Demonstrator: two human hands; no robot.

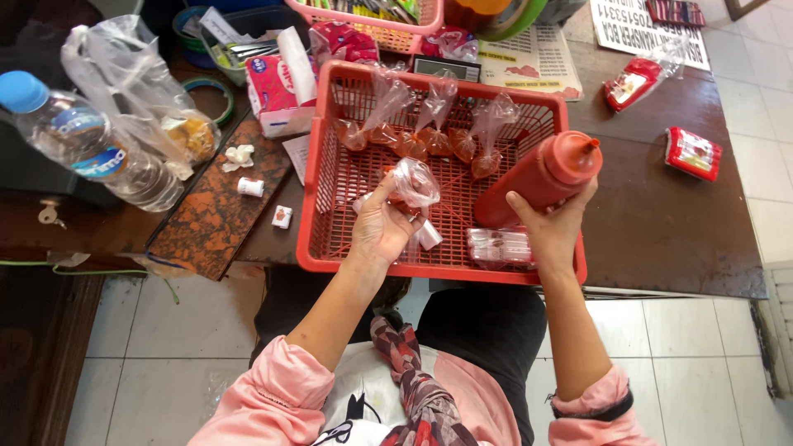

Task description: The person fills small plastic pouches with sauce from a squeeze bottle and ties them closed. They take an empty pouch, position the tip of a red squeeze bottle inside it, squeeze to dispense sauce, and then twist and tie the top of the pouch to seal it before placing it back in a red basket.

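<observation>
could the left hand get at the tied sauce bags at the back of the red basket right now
Probably not freely: the left hand already holds a small plastic bag. The tied bags lie uncovered in the red basket.

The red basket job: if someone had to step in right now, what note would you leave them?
Left hand: holds a small clear bag with red sauce inside, over the red basket.
Right hand: grips the red squeeze bottle, tilted, nozzle up and away from the bag.
Done: a row of knotted sauce bags lies along the basket's far side.
Left: the bag in hand is not yet tied; a stack of clear bags lies by the near rim.
</observation>
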